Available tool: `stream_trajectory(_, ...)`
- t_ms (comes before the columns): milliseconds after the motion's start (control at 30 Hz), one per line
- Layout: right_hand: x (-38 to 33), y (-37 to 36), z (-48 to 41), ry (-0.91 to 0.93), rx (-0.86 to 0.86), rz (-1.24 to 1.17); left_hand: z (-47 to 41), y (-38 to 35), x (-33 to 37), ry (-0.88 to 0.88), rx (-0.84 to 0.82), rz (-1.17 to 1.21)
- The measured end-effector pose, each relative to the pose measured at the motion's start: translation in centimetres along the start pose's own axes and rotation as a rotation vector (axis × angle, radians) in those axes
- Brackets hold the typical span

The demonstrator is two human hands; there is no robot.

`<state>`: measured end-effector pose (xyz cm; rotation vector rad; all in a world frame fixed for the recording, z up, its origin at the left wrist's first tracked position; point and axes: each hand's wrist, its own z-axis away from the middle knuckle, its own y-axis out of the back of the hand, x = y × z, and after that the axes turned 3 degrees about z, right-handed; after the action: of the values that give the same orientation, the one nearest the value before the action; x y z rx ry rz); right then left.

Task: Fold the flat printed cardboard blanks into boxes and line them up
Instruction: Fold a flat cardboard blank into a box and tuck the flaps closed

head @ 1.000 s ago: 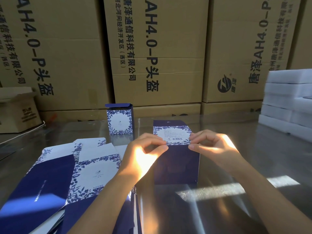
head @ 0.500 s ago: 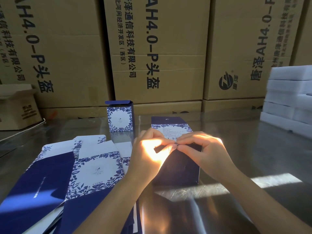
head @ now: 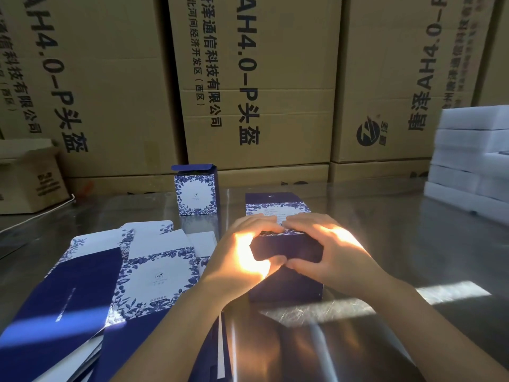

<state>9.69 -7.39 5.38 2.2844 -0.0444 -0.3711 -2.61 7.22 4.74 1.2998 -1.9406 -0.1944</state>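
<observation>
Both hands are working the top end of the box in work (head: 286,283), which is standing upright on the steel table (head: 413,244), near the middle and just right of the fan of flat blanks (head: 154,274). The left hand (head: 242,257) is gripping the top left corner, fingers curling over the upper edge and thumb lying along the near navy face. The right hand (head: 333,252) is mirroring it on the right corner, the thumb tips nearly meeting in front. Judging by this hold, the person is pressing an end flap down and squaring the tube between the palms, with the table taking the downward push so the box is not sliding. A printed floral panel with a white label is showing beyond the fingers. Whether the tuck is fully home I cannot tell, since the fingers are covering it. The finished box (head: 196,190) is standing farther back and to the left, its lid flap sticking up, probably marking where the row is starting. The blanks are lying overlapped, within easy reach of the left hand. Brown cartons (head: 256,78) are walling the far edge, and white foam slabs (head: 473,161) are sitting stacked at the right.
</observation>
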Motion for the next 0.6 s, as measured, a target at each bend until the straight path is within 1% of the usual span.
stream_trajectory(67, 0.1, -0.3, 0.0, -0.008, 0.002, -0.001, 0.0, 0.0, -0.3, -0.047, -0.02, -0.079)
stream_trajectory(200, 0.2, -0.7, 0.1, -0.032, 0.069, -0.007, -0.1, -0.1, -0.3, -0.079, 0.016, -0.164)
stream_trajectory(400, 0.2, -1.3, 0.1, -0.088, 0.121, 0.026, -0.1, -0.6, -0.2, -0.114, 0.098, -0.208)
stream_trajectory(600, 0.1, -1.6, -0.2, -0.105, 0.151, 0.077, -0.1, -0.7, -0.5, -0.098, 0.114, -0.234)
